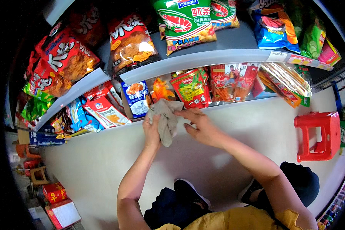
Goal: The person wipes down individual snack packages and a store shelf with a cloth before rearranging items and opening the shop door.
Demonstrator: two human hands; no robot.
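Note:
A crumpled grey-beige cloth (168,122) is in my left hand (152,130), with the thumb pressed along its near side. My right hand (202,125) is just to the right, thumb and fingers apart. Its outstretched fingertips reach the cloth's right edge; whether they touch it I cannot tell. Right behind the cloth, on the lower shelf, are a blue snack packet (136,97), an orange packet with a goldfish-like shape (162,89) and a red and green food packet (191,89).
Above runs a grey shelf (233,43) with a pale front strip (195,61), holding red chip bags (132,43) and green prawn snack bags (187,26). A red plastic stool (319,136) stands right on the pale floor (103,172). Boxes (63,212) sit lower left.

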